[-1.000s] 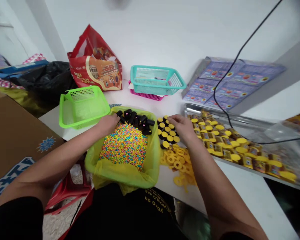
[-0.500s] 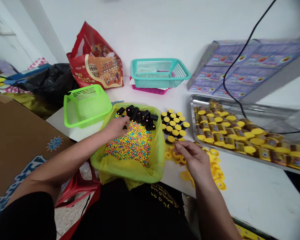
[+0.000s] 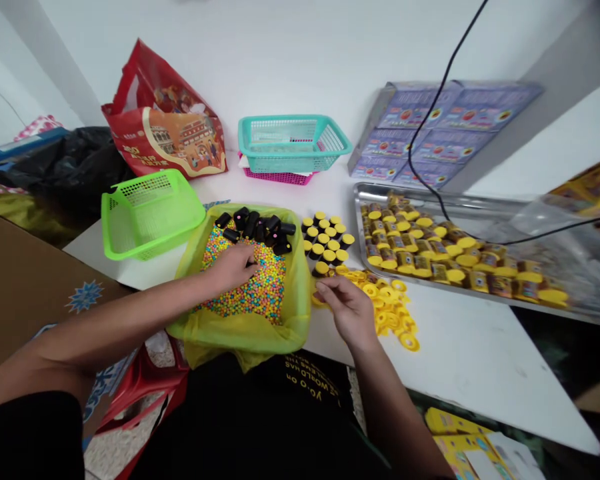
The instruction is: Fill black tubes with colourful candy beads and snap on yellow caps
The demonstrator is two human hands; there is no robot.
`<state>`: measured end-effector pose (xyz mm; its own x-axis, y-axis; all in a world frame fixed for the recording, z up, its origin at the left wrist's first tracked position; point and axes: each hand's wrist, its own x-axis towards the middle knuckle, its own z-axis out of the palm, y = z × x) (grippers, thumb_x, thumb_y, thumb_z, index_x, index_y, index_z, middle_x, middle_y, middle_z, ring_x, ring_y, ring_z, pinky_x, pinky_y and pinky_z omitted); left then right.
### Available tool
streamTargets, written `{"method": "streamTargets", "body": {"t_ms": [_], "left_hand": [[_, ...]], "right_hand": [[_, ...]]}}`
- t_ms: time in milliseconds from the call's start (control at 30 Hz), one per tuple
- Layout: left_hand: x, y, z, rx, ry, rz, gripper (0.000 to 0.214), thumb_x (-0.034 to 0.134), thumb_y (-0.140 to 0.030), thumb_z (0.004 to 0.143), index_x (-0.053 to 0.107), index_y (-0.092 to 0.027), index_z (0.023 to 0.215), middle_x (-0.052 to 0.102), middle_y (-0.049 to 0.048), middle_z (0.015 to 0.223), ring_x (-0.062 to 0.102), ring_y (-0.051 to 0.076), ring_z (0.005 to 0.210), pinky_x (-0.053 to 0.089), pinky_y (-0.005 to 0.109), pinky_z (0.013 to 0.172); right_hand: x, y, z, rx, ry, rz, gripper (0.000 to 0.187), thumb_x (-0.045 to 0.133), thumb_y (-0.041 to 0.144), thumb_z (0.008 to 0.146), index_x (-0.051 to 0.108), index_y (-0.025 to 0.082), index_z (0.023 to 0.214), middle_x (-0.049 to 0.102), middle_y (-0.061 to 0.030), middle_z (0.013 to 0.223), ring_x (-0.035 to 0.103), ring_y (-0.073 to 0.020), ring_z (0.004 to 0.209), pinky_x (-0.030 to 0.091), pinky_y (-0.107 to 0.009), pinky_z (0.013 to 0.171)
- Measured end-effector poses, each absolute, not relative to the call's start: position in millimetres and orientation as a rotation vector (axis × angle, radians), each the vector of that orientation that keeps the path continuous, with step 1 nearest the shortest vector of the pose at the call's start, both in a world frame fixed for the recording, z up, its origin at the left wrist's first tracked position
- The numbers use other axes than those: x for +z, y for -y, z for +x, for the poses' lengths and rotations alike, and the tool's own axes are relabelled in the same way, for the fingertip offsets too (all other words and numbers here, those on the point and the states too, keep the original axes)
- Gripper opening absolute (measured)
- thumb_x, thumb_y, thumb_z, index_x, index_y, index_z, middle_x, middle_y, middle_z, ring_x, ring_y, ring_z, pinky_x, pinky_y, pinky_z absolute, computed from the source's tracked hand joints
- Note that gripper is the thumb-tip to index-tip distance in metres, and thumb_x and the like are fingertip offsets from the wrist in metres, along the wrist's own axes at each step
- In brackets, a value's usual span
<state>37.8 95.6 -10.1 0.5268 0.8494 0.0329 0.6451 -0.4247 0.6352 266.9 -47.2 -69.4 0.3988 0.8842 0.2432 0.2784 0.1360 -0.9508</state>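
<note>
A green basket (image 3: 304, 320) lined with yellow plastic is full of small multicoloured balls (image 3: 260, 287). Small black containers (image 3: 253, 225) lie heaped at its far side. Inside it, my left hand (image 3: 233, 268) is closed low over the balls, with a dark piece of a black container (image 3: 251, 262) showing between the fingers. My right hand (image 3: 349, 308) pinches just right of the basket's rim; what its fingertips hold is too small to make out. Yellow rings (image 3: 393, 310) lie scattered beside that hand. Beyond it stand black containers with yellow tops (image 3: 329, 240).
A metal tray (image 3: 367, 257) at the right holds many yellow-capped containers. Behind are a teal basket (image 3: 295, 160), purple boxes (image 3: 420, 133) and a hanging black cable (image 3: 411, 157). An empty light-green basket (image 3: 153, 227), a red bag (image 3: 175, 140) and a cardboard box (image 3: 30, 280) are at left.
The view has swung right. My left hand has drawn back from the heaped black containers toward the middle of the balls. My right hand has come closer to the basket's rim, still pinching.
</note>
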Motion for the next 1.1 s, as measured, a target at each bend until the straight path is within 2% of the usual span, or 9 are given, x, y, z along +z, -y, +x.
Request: {"method": "streamTargets", "body": {"t_ms": [133,300,500,600,767,867,933,1100], "left_hand": [[-14.7,-94.4,38.6,0.375,-1.277,1.996,0.029,0.073,-0.008,0.066,0.049,-0.020,0.057,0.048,-0.0046,0.058,0.051,0.015,0.063,0.039,0.027,0.065],[-11.5,-96.8,37.1,0.214,-1.350,1.523,0.018,0.065,-0.024,0.079,0.055,-0.020,0.064,0.054,-0.0019,0.048,0.050,0.014,0.044,0.036,0.025,0.048],[-2.6,-78.3,31.3,0.173,-1.210,1.153,0.025,0.060,-0.032,0.081,0.060,-0.016,0.062,0.060,0.0035,0.052,0.048,0.011,0.042,0.033,0.023,0.043],[0.3,-65.1,30.2,0.169,-1.146,1.060,0.026,0.056,-0.032,0.083,0.061,-0.015,0.064,0.063,0.0050,0.056,0.051,0.010,0.044,0.035,0.022,0.044],[2.9,-44.2,30.0,0.261,-0.979,0.965,0.016,0.058,-0.030,0.080,0.058,-0.017,0.072,0.062,0.0017,0.057,0.055,0.012,0.041,0.032,0.021,0.039],[1.8,-35.2,27.2,0.335,-0.937,1.093,0.015,0.060,-0.034,0.081,0.058,-0.019,0.083,0.063,-0.0009,0.063,0.059,0.014,0.046,0.037,0.022,0.041],[-0.3,-31.7,23.8,0.407,-0.951,1.273,0.013,0.059,-0.030,0.081,0.061,-0.020,0.089,0.064,-0.0009,0.072,0.060,0.014,0.054,0.041,0.023,0.046],[-3.8,-29.1,11.9,0.677,-0.974,1.781,0.029,0.055,-0.009,0.074,0.067,-0.021,0.097,0.067,0.0004,0.088,0.061,0.017,0.083,0.048,0.030,0.074]], "right_hand": [[-72.3,49.9,264.4,0.522,1.239,-1.441,0.019,0.068,0.041,0.087,0.073,0.023,0.081,0.069,-0.0015,0.077,0.064,-0.0175,0.071,0.053,-0.032,0.067],[-61.1,50.3,257.3,0.517,1.243,-1.385,0.016,0.068,0.037,0.089,0.072,0.023,0.083,0.068,-0.0005,0.077,0.065,-0.0167,0.070,0.052,-0.031,0.065],[-29.3,46.8,232.6,0.189,1.549,-1.251,0.004,0.067,0.026,0.091,0.070,0.024,0.093,0.069,-0.0027,0.085,0.064,-0.0184,0.079,0.053,-0.034,0.073],[-22.7,41.0,219.5,0.089,1.766,-1.206,0.016,0.069,0.027,0.090,0.070,0.024,0.106,0.069,-0.0060,0.091,0.064,-0.0224,0.086,0.053,-0.037,0.076],[-25.4,32.9,203.5,0.180,1.980,-1.125,0.029,0.064,0.025,0.092,0.065,0.025,0.121,0.070,-0.0065,0.097,0.064,-0.0231,0.088,0.053,-0.037,0.076],[-31.8,33.1,202.0,0.179,1.949,-1.121,0.029,0.064,0.024,0.090,0.063,0.025,0.119,0.069,-0.0063,0.099,0.064,-0.0230,0.089,0.054,-0.037,0.078],[-35.3,34.6,203.9,0.149,1.923,-1.144,0.027,0.064,0.024,0.089,0.062,0.024,0.116,0.068,-0.0067,0.098,0.064,-0.0233,0.089,0.054,-0.037,0.077],[-28.3,28.8,206.0,0.057,2.089,-1.307,0.019,0.061,0.019,0.089,0.065,0.020,0.107,0.066,-0.0095,0.096,0.060,-0.0255,0.090,0.049,-0.038,0.077]]}}
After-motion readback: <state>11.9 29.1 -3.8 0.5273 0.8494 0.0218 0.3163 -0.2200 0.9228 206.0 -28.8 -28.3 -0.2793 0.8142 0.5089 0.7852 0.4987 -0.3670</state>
